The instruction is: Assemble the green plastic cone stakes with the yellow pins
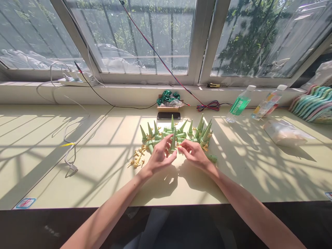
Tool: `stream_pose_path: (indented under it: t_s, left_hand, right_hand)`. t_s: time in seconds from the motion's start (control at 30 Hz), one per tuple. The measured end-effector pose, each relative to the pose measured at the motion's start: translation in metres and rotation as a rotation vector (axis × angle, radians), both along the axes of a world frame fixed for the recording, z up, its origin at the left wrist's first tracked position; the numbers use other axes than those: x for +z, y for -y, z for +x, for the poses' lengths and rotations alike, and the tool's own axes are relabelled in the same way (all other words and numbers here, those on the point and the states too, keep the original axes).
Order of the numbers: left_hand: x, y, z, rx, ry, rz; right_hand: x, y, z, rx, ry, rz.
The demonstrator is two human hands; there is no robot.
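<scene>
My left hand (pixel 161 154) is closed around the lower part of a green plastic cone (pixel 174 139), which stands upright with its tip up. Beside it, my right hand (pixel 192 152) pinches a small pale yellow piece (pixel 178 147) close to the cone's base; its exact shape is hidden by the fingers. Behind both hands lies a cluster of green cones (pixel 201 125) and green tubes, some cones upright and some tilted. Loose yellow plastic pegs (pixel 137 158) are scattered left of my left hand. A green tube (pixel 212 158) lies by my right wrist.
A black phone (pixel 168 116) lies behind the parts, before a small box with green material (pixel 168 98). Two bottles (pixel 240 103) and a clear plastic bag (pixel 285 133) are at the right, near stacked hangers (pixel 312 103). A white cable (pixel 70 152) trails at the left.
</scene>
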State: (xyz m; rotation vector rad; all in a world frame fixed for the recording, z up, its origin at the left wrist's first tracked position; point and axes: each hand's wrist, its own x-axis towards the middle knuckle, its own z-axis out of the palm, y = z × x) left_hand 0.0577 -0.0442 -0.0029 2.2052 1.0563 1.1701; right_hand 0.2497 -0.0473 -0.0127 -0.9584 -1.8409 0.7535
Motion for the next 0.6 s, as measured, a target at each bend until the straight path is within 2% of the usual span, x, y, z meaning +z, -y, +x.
stream_pose_path:
  t_s: [0.27,0.6]
  left_hand:
    - [-0.0022,-0.0004,-0.0008,-0.004,-0.006,-0.015]
    - [-0.0003,-0.0008,0.0017,0.041,0.023,-0.039]
  right_hand:
    - [0.0022,-0.0002,0.0002,-0.017,0.036,0.02]
    - [0.0005,-0.0012,-0.0007,0.007,-0.021,-0.003]
